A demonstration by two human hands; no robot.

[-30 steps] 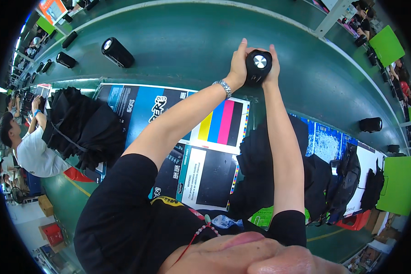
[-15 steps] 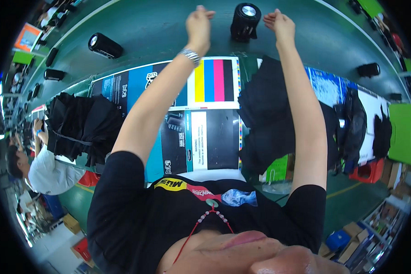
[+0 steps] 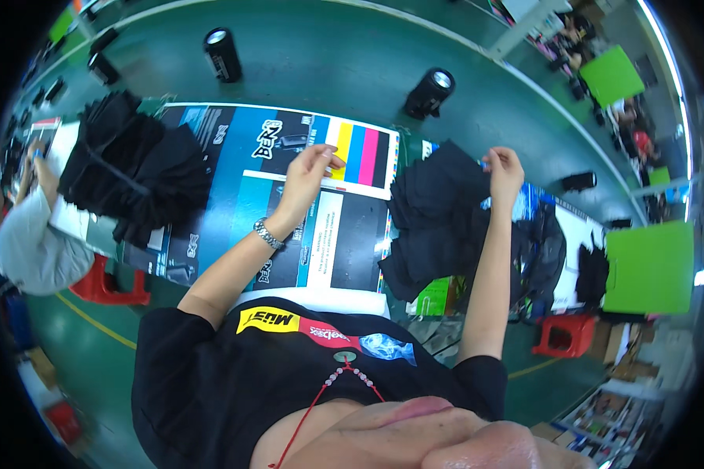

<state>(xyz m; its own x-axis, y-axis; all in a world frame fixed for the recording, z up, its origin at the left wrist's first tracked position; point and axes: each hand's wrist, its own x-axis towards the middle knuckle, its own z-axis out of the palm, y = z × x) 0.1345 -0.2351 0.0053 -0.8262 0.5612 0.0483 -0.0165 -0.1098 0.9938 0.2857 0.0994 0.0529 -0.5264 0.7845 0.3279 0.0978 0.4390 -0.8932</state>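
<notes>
My left hand (image 3: 311, 167), a metal watch on its wrist, hovers over a printed sheet (image 3: 285, 129) with colour stripes. Its fingers are loosely bent and apart, with nothing in them. On the other side, my right hand (image 3: 505, 167) hangs in the air by the right edge of a pile of black cloth pouches (image 3: 438, 211). Its fingers curl slightly toward the left, and no object shows in them. Beyond both hands, a black cylindrical speaker (image 3: 429, 92) with a silvery round end stands on the green surface, touched by neither hand.
Another black cylindrical speaker (image 3: 222, 55) stands far left, and one more (image 3: 579, 181) lies at the right. A bundle of black cloth (image 3: 133, 168) sits on the left of the bench. A co-worker in a pale shirt (image 3: 39, 246) is at far left, near a red stool (image 3: 108, 283).
Both hands have drawn back toward me from beside the speaker, the left one down over the printed sheet. The view has turned, and the far-left speaker appears further right.
</notes>
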